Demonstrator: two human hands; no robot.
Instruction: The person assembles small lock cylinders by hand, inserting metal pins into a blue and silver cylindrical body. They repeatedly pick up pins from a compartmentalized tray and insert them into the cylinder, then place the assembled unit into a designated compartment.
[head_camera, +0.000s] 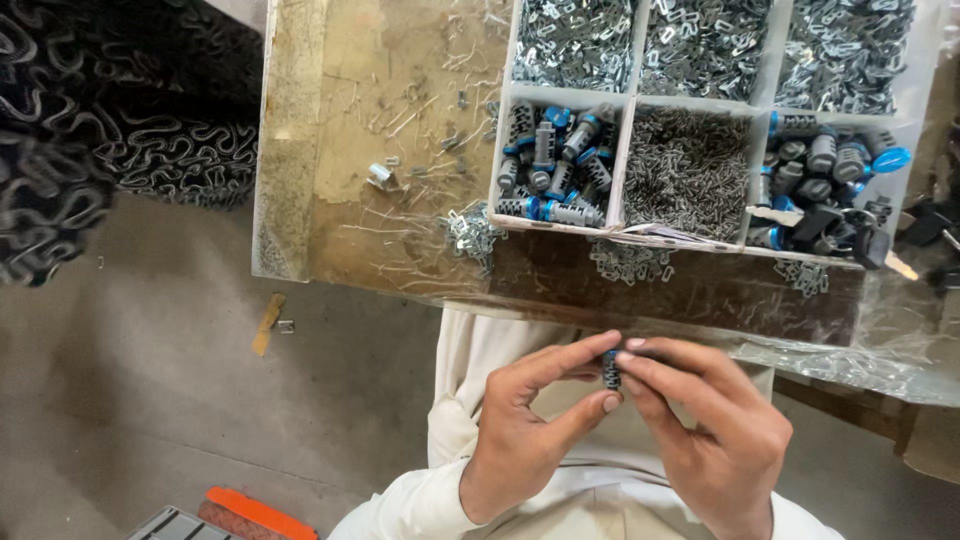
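A: Head view, item one: what do the hands carry?

B: Left hand (520, 430) and right hand (705, 420), both closed by the fingertips on one small grey-and-blue cylinder part (611, 370). It sits upright between thumbs and forefingers, over the lap, just below the near edge of the workbench (400, 230).

A: Item two, the bench.

B: Worn wooden top, with a white divided tray (627, 165) on its right half. Back row: three compartments of bright metal clips (575, 40). Front row: left compartment, grey-and-blue cylinders (555, 165); middle, a heap of fine metal pins (685, 170); right, more cylinders mixed with black pieces (825, 185).

A: Loose stock?

B: Small clusters of clips lie on the bench just in front of the tray (628, 262); scattered pins and one short metal sleeve (380, 176) lie left of it.

A: Off the bench?

B: A dark pile of bent wire forms (120, 110) at far left; concrete floor (150, 400) below; an orange-edged object (260, 512) at the bottom edge.
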